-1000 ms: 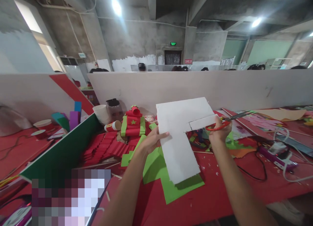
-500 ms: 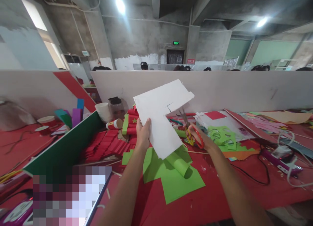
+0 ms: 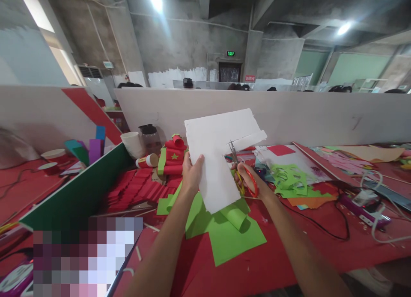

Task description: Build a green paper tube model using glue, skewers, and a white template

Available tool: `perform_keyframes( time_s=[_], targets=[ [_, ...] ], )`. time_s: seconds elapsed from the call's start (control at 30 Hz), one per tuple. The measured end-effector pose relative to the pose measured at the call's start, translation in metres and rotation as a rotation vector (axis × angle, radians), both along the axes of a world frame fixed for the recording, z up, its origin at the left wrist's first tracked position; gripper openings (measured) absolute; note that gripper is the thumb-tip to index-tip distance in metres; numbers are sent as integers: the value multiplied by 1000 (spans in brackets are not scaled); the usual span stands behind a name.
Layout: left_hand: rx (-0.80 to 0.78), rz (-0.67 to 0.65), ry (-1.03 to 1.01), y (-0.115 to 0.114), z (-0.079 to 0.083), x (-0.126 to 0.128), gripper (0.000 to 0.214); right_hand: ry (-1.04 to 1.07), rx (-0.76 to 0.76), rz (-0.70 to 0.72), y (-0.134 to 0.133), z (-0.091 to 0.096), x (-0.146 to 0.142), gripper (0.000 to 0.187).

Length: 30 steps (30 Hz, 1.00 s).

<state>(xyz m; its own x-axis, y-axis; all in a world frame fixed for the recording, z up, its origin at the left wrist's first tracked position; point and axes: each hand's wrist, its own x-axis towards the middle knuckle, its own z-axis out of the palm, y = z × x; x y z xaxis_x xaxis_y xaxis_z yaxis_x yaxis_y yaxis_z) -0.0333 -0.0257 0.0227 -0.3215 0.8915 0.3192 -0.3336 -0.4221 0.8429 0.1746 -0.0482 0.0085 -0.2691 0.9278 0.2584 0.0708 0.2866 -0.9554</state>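
Card [image 3: 212, 164] dead centre, partition [image 3: 276, 106] behind it at twelve, jar [image 3: 151, 139] at ten o'clock, paper sheets [image 3: 236, 245] below at five!

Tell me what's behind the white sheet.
Green paper shows past its lower edge, a pale partition beyond its top edge. Whatever the white sheet itself covers cannot be seen.

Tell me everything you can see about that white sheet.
The white sheet is plain and stiff-looking, perhaps card or foam board, with slightly ragged edges. A notch opens at lower right; above it, a cut partly frees a strip jutting out on the right. It tilts above green paper, its left edge gripped by the left hand, thumb on its face. The scissors in the right hand overlap it near the notch.
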Motion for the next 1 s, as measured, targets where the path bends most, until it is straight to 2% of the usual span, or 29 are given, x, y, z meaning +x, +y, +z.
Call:
perform_keyframes(
  time_s=[0.33, 1.0],
  targets=[
    [31, -12, 105, 4, -7, -3, 42, -99, -3, -52, 0, 2, 1, 56],
    [62, -33, 78, 4, -5, -3, 40, -161, 47, -51, 1, 3, 4, 58]
  ],
)
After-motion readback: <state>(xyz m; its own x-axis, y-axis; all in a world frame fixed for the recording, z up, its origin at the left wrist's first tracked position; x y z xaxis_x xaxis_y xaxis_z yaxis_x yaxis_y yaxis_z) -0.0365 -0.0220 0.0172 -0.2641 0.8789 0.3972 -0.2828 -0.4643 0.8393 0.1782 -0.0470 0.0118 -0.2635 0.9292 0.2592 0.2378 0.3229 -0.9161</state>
